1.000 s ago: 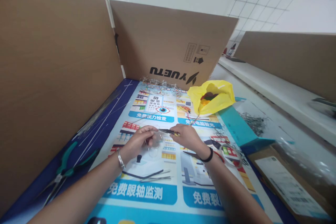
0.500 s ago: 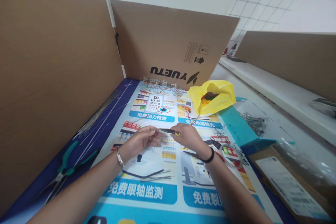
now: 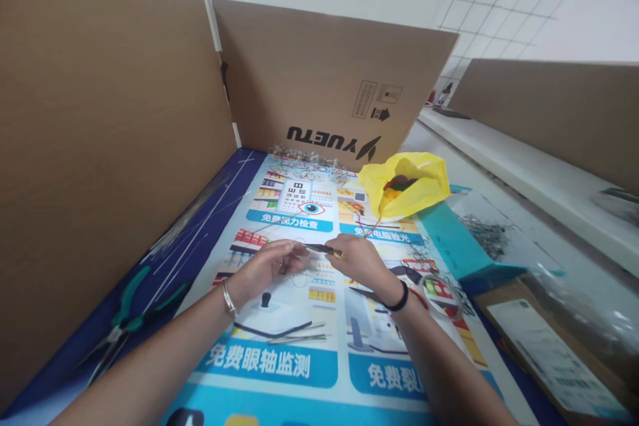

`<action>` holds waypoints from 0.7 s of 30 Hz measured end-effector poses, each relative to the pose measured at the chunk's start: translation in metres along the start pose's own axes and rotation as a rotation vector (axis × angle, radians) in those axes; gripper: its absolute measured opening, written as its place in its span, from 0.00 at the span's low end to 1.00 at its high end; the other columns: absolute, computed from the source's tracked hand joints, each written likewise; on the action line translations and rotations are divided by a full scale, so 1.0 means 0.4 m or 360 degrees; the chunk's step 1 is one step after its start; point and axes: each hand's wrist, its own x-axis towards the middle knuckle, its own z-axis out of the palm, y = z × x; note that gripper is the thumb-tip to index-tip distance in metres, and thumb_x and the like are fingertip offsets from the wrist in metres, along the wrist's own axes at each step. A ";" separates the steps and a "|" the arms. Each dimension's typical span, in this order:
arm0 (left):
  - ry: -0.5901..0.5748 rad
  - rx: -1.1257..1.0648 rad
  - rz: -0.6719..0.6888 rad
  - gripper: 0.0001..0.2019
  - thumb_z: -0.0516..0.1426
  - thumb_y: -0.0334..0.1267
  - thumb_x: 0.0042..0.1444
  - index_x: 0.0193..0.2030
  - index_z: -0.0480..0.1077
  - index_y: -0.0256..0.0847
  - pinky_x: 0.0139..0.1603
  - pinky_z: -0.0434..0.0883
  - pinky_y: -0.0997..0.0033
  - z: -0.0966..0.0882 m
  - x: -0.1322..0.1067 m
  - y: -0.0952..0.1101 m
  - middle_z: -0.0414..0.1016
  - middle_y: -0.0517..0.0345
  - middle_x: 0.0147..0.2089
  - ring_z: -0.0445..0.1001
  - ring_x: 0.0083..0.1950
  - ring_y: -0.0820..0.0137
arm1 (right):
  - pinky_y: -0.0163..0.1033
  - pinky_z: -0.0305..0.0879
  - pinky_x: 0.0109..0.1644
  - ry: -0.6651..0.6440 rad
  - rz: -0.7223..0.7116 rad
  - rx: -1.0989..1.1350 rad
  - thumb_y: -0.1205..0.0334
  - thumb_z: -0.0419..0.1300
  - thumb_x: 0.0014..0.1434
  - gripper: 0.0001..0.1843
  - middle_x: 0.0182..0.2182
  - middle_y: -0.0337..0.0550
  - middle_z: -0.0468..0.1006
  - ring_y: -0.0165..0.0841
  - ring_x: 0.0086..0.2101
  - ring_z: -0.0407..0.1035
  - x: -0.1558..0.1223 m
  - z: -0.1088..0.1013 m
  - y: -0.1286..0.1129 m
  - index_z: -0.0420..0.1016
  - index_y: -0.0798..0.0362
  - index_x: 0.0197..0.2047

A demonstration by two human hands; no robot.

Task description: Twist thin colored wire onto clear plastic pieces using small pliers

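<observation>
My right hand (image 3: 360, 261) is wrapped round small needle-nose pliers (image 3: 317, 248) with dark jaws and a bit of yellow handle showing. The jaws point left, at the fingertips of my left hand (image 3: 272, 267). Those fingers are closed in a pinch on a thin wire (image 3: 302, 281), which curves in a faint loop just below them. The wire is too fine to follow fully, and I cannot make out how the jaws meet it. Beneath my right wrist lies a dark pointed blade (image 3: 363, 293), partly hidden by the arm.
Large green-handled pliers (image 3: 130, 319) lie at left near straight wires (image 3: 182, 216). Short rods (image 3: 299, 333) rest on the printed poster (image 3: 272, 406). Tangled wire pieces (image 3: 309, 158) line the cardboard wall (image 3: 299, 66). A yellow bag (image 3: 429, 176), clear ring-shaped roll (image 3: 442, 296) and carton (image 3: 554, 353) stand right.
The wire loop below my left fingers has shifted slightly, and the left fingers have turned a little. My right hand and the pliers stay almost in place.
</observation>
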 end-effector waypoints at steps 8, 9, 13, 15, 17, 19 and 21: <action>0.0087 0.0053 -0.0039 0.07 0.60 0.36 0.51 0.36 0.73 0.35 0.35 0.66 0.71 0.002 0.004 -0.011 0.76 0.53 0.33 0.70 0.27 0.74 | 0.33 0.52 0.33 -0.0016 0.0001 -0.0040 0.62 0.55 0.57 0.07 0.31 0.39 0.74 0.31 0.35 0.67 0.002 -0.003 -0.006 0.74 0.50 0.35; 0.0075 0.0016 -0.0052 0.07 0.60 0.36 0.51 0.36 0.72 0.35 0.35 0.67 0.70 0.003 0.005 -0.012 0.76 0.53 0.32 0.70 0.27 0.74 | 0.33 0.52 0.33 -0.0012 -0.0005 -0.0044 0.62 0.55 0.57 0.07 0.31 0.39 0.74 0.31 0.35 0.67 0.002 -0.003 -0.006 0.74 0.50 0.35; 0.0070 -0.0065 -0.0082 0.08 0.60 0.37 0.52 0.38 0.71 0.36 0.35 0.68 0.69 0.004 0.006 -0.015 0.77 0.50 0.37 0.71 0.27 0.73 | 0.33 0.52 0.33 -0.0005 0.0000 -0.0059 0.62 0.54 0.57 0.07 0.31 0.39 0.74 0.31 0.35 0.67 0.001 -0.001 -0.006 0.74 0.49 0.35; 0.0056 -0.0068 -0.0074 0.09 0.59 0.37 0.52 0.40 0.71 0.36 0.35 0.68 0.69 0.002 0.007 -0.016 0.77 0.48 0.40 0.72 0.28 0.73 | 0.33 0.52 0.33 -0.0006 0.0018 -0.0067 0.62 0.54 0.57 0.08 0.31 0.40 0.74 0.31 0.35 0.67 0.000 -0.001 -0.006 0.74 0.50 0.34; 0.0046 -0.0060 -0.0075 0.10 0.59 0.37 0.52 0.40 0.71 0.36 0.36 0.68 0.69 -0.001 0.007 -0.018 0.76 0.47 0.42 0.73 0.30 0.72 | 0.33 0.51 0.33 -0.0003 0.0022 -0.0061 0.61 0.54 0.57 0.08 0.31 0.40 0.74 0.31 0.35 0.67 0.000 -0.001 -0.007 0.74 0.50 0.34; 0.0053 -0.0072 -0.0075 0.10 0.59 0.37 0.52 0.40 0.72 0.36 0.36 0.68 0.69 -0.003 0.009 -0.020 0.76 0.46 0.43 0.74 0.31 0.71 | 0.33 0.51 0.33 0.0005 0.0019 -0.0044 0.61 0.54 0.57 0.08 0.31 0.40 0.75 0.31 0.35 0.67 0.000 0.001 -0.007 0.74 0.50 0.35; 0.0060 -0.0114 -0.0067 0.09 0.59 0.37 0.52 0.39 0.72 0.36 0.36 0.68 0.69 -0.005 0.011 -0.022 0.77 0.46 0.42 0.74 0.31 0.70 | 0.33 0.51 0.32 0.0015 0.0017 -0.0023 0.61 0.54 0.57 0.07 0.32 0.39 0.75 0.31 0.35 0.67 0.000 0.004 -0.006 0.74 0.50 0.35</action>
